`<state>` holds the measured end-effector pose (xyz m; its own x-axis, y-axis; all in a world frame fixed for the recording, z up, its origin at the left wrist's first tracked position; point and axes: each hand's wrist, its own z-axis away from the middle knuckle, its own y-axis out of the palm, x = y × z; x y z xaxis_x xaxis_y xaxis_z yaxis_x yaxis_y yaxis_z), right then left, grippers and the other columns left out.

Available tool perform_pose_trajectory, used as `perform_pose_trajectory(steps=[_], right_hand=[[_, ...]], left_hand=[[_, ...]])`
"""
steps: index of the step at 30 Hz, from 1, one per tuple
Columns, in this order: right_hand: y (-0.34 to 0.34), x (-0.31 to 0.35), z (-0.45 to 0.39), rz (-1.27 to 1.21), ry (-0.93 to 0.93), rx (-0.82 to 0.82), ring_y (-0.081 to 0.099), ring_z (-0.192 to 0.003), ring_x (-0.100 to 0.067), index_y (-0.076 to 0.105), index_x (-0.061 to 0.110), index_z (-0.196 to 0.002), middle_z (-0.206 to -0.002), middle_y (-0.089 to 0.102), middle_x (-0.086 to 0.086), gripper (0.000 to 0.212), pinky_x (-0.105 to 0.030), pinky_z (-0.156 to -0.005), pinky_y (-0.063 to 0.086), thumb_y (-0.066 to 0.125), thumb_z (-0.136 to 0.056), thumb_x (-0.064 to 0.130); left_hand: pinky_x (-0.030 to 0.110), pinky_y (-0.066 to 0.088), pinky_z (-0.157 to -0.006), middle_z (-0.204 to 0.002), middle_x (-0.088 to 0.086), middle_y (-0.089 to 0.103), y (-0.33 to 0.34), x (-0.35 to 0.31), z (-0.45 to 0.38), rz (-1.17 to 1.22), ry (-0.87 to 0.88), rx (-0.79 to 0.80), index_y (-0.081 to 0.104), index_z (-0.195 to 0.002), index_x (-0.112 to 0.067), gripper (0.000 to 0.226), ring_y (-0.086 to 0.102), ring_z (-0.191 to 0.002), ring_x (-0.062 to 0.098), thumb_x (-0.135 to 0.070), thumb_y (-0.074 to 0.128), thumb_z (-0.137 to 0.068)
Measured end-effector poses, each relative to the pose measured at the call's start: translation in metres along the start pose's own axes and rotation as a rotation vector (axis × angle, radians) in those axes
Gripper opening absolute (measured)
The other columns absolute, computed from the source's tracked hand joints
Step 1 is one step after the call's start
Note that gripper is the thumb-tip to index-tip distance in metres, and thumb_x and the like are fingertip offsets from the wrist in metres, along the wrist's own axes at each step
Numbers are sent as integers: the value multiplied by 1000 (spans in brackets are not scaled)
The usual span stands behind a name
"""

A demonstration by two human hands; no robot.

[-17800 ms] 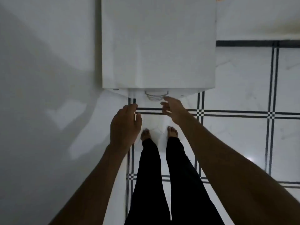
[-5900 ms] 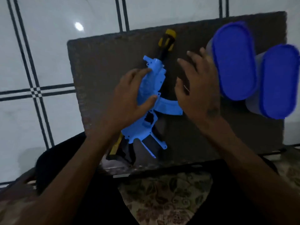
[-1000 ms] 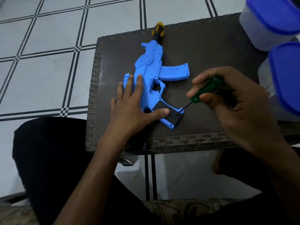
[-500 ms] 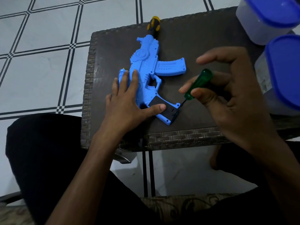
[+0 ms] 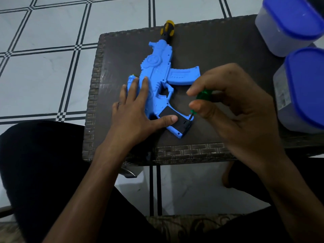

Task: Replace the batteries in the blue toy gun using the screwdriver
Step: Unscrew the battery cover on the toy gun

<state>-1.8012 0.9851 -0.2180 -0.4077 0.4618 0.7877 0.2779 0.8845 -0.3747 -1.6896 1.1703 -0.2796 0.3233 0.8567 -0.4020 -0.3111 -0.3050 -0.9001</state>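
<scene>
Dark woven surface (image 5: 219,50) | blue toy gun (image 5: 157,67) flat, black grip cover on | left hand (image 5: 133,116) spread, pressing it | right hand (image 5: 236,111) pinching green screwdriver (image 5: 203,95), fingers re-closed since half a second ago, tip at cover screw: unscrewing underway
</scene>
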Motion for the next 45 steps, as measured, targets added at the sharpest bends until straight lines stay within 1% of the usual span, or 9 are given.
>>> perform_pose_trajectory(steps=[6, 11, 14, 17, 25, 30, 34, 38, 45], right_hand=[[-2, 2, 2, -64, 53, 12, 67, -101, -18, 59, 8, -118, -106, 66, -8, 26, -33, -91, 54, 55, -96, -6], [-6, 2, 2, -1, 7, 70, 60, -116, -15, 64, 4, -116, -119, 63, -11, 26, -29, -96, 48, 54, -94, -5], [-2, 2, 1, 76, -22, -12, 56, -103, -12, 69, 7, -109, -107, 54, -12, 18, -22, -91, 44, 67, -92, 11], [5, 2, 3, 80, -15, -72, 59, -91, -13, 70, 7, -107, -98, 56, -7, 15, -22, -84, 47, 68, -92, 5], [10, 3, 4, -10, 8, -50, 59, -117, -12, 67, 0, -112, -120, 62, -13, 29, -25, -100, 43, 49, -91, -8], [15, 3, 3, 60, -11, -112, 59, -91, -12, 69, 8, -114, -98, 56, -7, 23, -20, -86, 45, 70, -91, 8], [18, 5, 5, -87, 63, -123, 68, -100, -15, 57, 9, -123, -102, 67, -3, 31, -25, -90, 51, 60, -95, -2], [14, 5, 4, -10, 5, -76, 63, -111, -14, 64, 3, -112, -113, 66, -8, 24, -26, -96, 47, 53, -93, -6], [14, 3, 4, 52, 1, -185, 64, -92, -13, 66, 5, -118, -98, 61, -7, 27, -23, -86, 50, 70, -91, 5]], left_hand=[[56, 11, -116, -164, -10, -7, 0, 0, 0, -4, -3, -2, -7, -153, -40, 129, -7, -151, 21, -99, 31, -46], [56, 10, -116, -164, -10, -9, 0, 0, 0, -3, 5, 4, -8, -153, -40, 128, -9, -151, 22, -100, 31, -46], [56, 10, -116, -164, -10, -10, 0, 1, 0, 0, 6, 8, -9, -153, -40, 129, -10, -151, 22, -102, 28, -45], [56, 10, -116, -164, -10, -10, 0, 0, 0, -6, 3, 12, -10, -152, -41, 128, -10, -151, 22, -100, 30, -46], [54, 9, -116, -164, -10, -10, 0, 0, 0, 8, 1, 11, -7, -153, -39, 130, -10, -151, 22, -100, 31, -45], [55, 11, -116, -165, -7, -9, -1, -1, 0, -4, 2, 9, -7, -154, -37, 133, -9, -151, 23, -102, 29, -44], [54, 8, -117, -164, -9, -11, -1, -1, 0, -1, -1, 16, -9, -153, -39, 130, -11, -151, 22, -99, 29, -45], [55, 10, -116, -164, -10, -10, 0, 0, 0, 0, 0, 9, -8, -153, -39, 130, -10, -151, 23, -101, 29, -45], [54, 9, -117, -164, -11, -9, 1, 1, 0, 10, 6, 5, -8, -153, -41, 130, -10, -151, 22, -102, 28, -44]])
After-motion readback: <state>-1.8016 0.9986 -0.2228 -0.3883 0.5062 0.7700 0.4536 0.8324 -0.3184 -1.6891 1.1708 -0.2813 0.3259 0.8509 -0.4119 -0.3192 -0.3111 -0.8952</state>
